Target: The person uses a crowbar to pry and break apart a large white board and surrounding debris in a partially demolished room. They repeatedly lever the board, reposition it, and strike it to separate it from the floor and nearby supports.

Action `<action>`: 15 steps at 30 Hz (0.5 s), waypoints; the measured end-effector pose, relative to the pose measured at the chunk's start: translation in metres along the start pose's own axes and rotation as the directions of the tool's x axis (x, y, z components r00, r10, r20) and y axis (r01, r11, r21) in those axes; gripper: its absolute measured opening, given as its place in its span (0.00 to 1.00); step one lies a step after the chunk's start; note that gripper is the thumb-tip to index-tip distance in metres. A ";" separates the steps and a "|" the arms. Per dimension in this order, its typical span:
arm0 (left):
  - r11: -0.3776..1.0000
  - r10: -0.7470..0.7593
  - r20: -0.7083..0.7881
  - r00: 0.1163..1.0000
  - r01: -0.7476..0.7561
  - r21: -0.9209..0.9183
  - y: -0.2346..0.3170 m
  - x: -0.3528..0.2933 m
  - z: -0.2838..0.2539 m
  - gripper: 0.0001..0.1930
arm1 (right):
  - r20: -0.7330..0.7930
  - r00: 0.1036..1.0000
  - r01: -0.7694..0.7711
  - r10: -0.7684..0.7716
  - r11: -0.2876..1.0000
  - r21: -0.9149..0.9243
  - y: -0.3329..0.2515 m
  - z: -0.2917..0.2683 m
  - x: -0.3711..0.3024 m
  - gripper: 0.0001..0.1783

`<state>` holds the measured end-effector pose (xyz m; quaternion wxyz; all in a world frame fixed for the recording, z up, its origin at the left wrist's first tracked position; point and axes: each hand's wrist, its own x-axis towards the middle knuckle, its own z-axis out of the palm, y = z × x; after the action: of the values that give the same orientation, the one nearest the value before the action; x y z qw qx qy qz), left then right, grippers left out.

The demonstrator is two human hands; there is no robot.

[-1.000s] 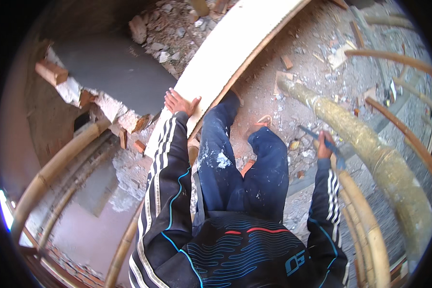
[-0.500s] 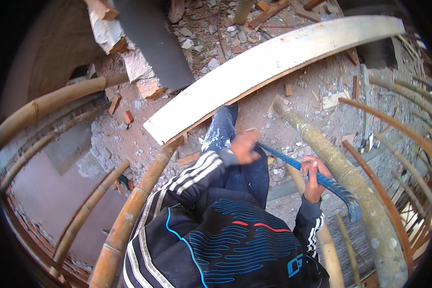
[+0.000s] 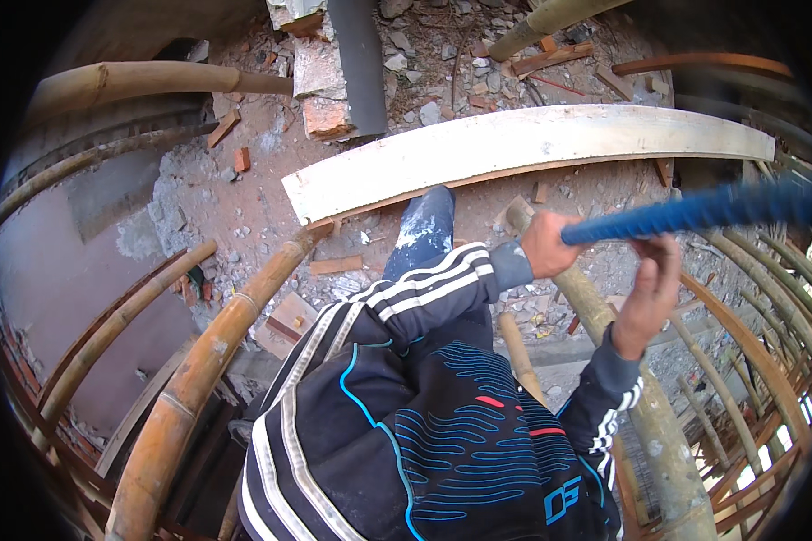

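A blue ribbed crowbar extends to the right from my left hand, which is closed around its near end. Its far end is smeared by motion. Just below the bar, my right hand is raised with its palm turned left and its fingers apart, not wrapped around the bar. Its fingertips reach the bar's underside; whether they touch it I cannot tell. Ahead of my knee lies a long pale board, its far side curved in this view.
Bamboo poles stand or lean on both sides, among them a thick left pole and a right pole beneath my right arm. Broken masonry rises beyond the board. Rubble, brick pieces and wood scraps litter the ground.
My left hand has moved right and taken hold of the crowbar's end. My right hand has loosened from the bar, which has swung up to nearly level. The view has shifted.
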<state>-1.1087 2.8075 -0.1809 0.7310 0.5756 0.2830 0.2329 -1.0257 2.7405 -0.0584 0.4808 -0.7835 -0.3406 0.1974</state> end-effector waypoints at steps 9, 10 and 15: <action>0.909 -0.195 -0.161 0.967 0.117 -0.401 0.052 0.043 -0.056 0.28 | 0.548 0.364 -0.930 0.753 0.263 0.257 0.127 0.033 -0.118 0.34; 0.846 -0.231 -0.136 0.963 0.130 -0.517 0.061 0.046 -0.062 0.27 | 0.592 0.298 -0.945 0.749 0.144 0.293 0.127 0.039 -0.122 0.35; 0.704 -0.126 0.052 0.991 0.126 -0.699 0.085 0.059 -0.082 0.26 | 0.560 0.454 -0.474 0.693 -0.344 0.810 0.064 0.061 -0.050 0.36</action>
<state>-1.1230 2.9248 -0.1210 0.9086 0.2352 0.2121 0.2723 -1.0772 2.7226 -0.1441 0.6992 -0.3296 0.3782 0.5094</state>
